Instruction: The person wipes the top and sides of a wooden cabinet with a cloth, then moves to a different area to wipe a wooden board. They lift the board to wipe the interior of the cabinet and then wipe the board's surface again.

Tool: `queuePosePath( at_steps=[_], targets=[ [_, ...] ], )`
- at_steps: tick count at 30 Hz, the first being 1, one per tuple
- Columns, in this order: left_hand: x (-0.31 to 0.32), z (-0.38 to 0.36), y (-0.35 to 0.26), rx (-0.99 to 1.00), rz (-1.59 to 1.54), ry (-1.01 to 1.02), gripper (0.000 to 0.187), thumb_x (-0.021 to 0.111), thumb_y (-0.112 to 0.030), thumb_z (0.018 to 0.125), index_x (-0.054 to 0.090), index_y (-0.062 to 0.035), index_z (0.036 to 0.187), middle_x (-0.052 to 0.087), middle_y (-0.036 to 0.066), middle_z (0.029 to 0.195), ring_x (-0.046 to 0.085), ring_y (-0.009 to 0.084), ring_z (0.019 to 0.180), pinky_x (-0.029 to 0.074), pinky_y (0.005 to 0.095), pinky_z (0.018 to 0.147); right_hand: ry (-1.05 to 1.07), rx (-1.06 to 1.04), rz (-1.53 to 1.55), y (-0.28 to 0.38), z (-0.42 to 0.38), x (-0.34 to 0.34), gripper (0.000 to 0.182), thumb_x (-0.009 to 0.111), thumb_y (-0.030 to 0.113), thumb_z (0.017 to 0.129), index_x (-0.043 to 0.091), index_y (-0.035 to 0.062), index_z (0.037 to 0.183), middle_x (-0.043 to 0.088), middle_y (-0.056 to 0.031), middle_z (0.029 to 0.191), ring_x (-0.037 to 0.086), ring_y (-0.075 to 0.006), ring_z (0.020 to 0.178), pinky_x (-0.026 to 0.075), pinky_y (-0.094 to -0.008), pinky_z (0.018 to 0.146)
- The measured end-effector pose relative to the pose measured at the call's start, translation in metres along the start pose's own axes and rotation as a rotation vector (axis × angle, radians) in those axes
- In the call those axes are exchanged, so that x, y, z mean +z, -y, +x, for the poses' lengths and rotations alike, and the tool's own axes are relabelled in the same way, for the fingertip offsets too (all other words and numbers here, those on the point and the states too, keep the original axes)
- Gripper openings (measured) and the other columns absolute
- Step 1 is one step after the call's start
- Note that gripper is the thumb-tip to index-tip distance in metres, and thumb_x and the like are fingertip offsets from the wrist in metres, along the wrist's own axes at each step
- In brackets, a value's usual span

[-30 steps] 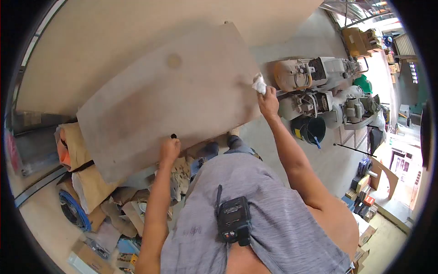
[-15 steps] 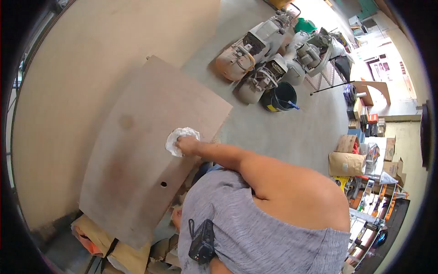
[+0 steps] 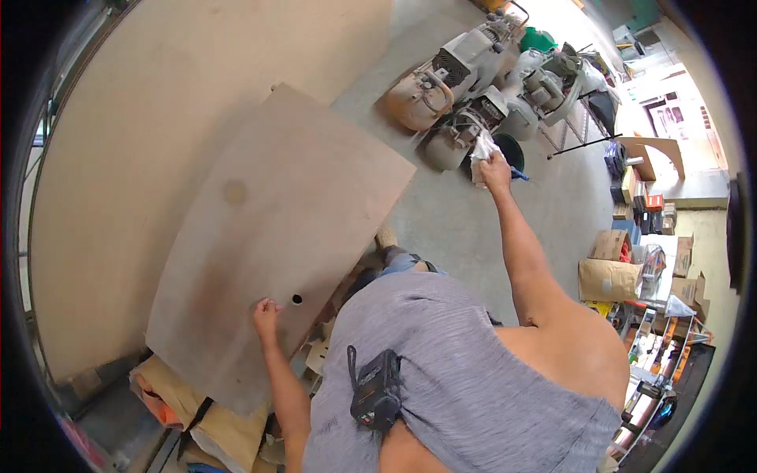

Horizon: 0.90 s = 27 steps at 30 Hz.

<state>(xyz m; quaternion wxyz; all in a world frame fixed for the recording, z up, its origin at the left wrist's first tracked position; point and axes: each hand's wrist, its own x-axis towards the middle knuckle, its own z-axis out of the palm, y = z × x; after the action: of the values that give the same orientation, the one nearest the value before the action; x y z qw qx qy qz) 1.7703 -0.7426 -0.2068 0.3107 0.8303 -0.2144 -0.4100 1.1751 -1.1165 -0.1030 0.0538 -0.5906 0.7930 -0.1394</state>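
Observation:
A large, thin panel (image 3: 315, 173) with a dusty grey-brown face lies at a slant, with a small round hole near its lower right edge. Over it, beside the hole, is my left hand (image 3: 266, 317), its fingers curled in; whether anything is in them is too small to see. My right hand (image 3: 495, 170) is stretched out past the panel, closed round a crumpled white cloth (image 3: 482, 148). The cloth hangs in front of a dark bucket (image 3: 510, 150), partly covering it from view.
Dusty air compressors (image 3: 422, 98) stand on the grey floor beyond the panel. Wrapped brown paper bundles (image 3: 229, 433) lie under its near end. Cardboard boxes (image 3: 611, 276) and a cluttered rack (image 3: 654, 370) line the right side. A plain beige board (image 3: 158, 102) rises at left.
My right hand has lifted the white cloth off the panel and carried it right, out toward the bucket. My left hand has come up from beside the panel's edge to over its face.

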Motion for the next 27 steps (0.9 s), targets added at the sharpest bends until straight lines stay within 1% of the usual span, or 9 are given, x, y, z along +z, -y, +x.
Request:
queuePosePath(
  at_steps=[2,7,9,12,15,19,21,25,27],
  targets=[
    [0.005,0.007,0.006,-0.039,0.086,0.055,0.021,0.056,-0.017,0.087,0.062,0.0012,0.095,0.065,0.006,0.077,0.059,0.0123,0.071,0.047,0.0282,0.066,-0.173,-0.267,0.058,0.03,-0.009,-0.012,0.026,0.055,0.022,0.073,0.059,-0.0002,0.086,0.061,-0.0219,0.085,0.06,-0.0382,0.08,0.047,-0.0459,0.07],
    [0.041,-0.023,0.006,-0.061,0.205,0.147,0.017,0.055,-0.019,0.086,0.063,-0.0039,0.088,0.067,0.007,0.076,0.059,0.0128,0.069,0.045,0.03,0.056,-0.04,-0.555,0.176,0.103,-0.058,0.019,0.014,0.059,0.018,0.075,0.058,0.0072,0.085,0.059,-0.016,0.091,0.061,-0.0352,0.075,0.05,-0.0451,0.063],
    [0.063,-0.041,0.026,0.005,0.126,0.168,0.018,0.056,-0.021,0.087,0.063,-0.0043,0.091,0.067,0.008,0.076,0.059,0.0129,0.064,0.046,0.03,0.055,0.284,-0.576,0.08,0.14,-0.092,0.028,0.02,0.061,0.016,0.077,0.057,0.0082,0.095,0.06,-0.0128,0.095,0.063,-0.0342,0.075,0.052,-0.0431,0.065],
    [0.099,-0.067,0.024,0.08,0.344,0.158,0.019,0.057,-0.021,0.087,0.064,-0.0038,0.092,0.066,0.007,0.073,0.057,0.0114,0.057,0.045,0.0272,0.052,0.441,-0.749,0.207,0.142,-0.134,0.044,0.023,0.061,0.015,0.076,0.056,0.0085,0.098,0.06,-0.0135,0.098,0.062,-0.0359,0.074,0.051,-0.0453,0.066],
    [0.129,-0.125,-0.079,-0.011,-0.068,0.213,0.019,0.061,-0.02,0.086,0.063,-0.0023,0.093,0.059,0.002,0.067,0.05,0.0089,0.051,0.038,0.0241,0.044,0.569,-0.772,0.188,0.098,-0.149,0.053,0.017,0.062,0.018,0.077,0.059,0.0068,0.089,0.062,-0.0155,0.088,0.061,-0.0369,0.073,0.049,-0.0462,0.065],
    [0.183,-0.131,-0.154,0.127,0.132,0.294,0.018,0.061,-0.02,0.086,0.061,-0.0026,0.091,0.058,0.002,0.071,0.05,0.0084,0.052,0.037,0.0248,0.044,0.723,-0.55,0.375,0.004,-0.137,0.018,0.027,0.06,0.029,0.079,0.062,0.002,0.077,0.06,-0.0212,0.07,0.06,-0.039,0.072,0.047,-0.0489,0.065],
    [0.221,-0.1,-0.162,0.264,-0.068,0.364,0.015,0.059,-0.018,0.087,0.058,-0.0031,0.087,0.053,-0.001,0.065,0.046,0.0064,0.048,0.037,0.0238,0.041,0.674,-0.472,0.425,-0.052,-0.122,0.002,0.03,0.06,0.032,0.079,0.063,0.0024,0.079,0.061,-0.0208,0.072,0.06,-0.0389,0.072,0.046,-0.049,0.065],
    [0.316,-0.204,-0.331,0.249,-0.198,0.556,0.041,0.049,-0.048,0.091,0.057,-0.0075,0.089,0.033,-0.004,0.051,0.028,0.0084,0.039,0.024,0.024,0.037,0.482,-0.346,0.606,-0.138,-0.097,-0.081,0.035,0.06,0.038,0.08,0.063,0.0044,0.09,0.064,-0.0184,0.077,0.061,-0.0362,0.075,0.047,-0.0467,0.067],
    [0.379,-0.237,-0.364,0.162,-0.376,0.785,0.056,0.041,-0.057,0.09,0.059,-0.0041,0.092,0.036,-0.003,0.051,0.039,0.0065,0.044,0.031,0.0244,0.038,0.397,-0.389,0.693,-0.171,-0.09,-0.115,0.039,0.062,0.041,0.079,0.062,0.0057,0.094,0.064,-0.0179,0.083,0.061,-0.0333,0.08,0.047,-0.044,0.071]
  ],
)
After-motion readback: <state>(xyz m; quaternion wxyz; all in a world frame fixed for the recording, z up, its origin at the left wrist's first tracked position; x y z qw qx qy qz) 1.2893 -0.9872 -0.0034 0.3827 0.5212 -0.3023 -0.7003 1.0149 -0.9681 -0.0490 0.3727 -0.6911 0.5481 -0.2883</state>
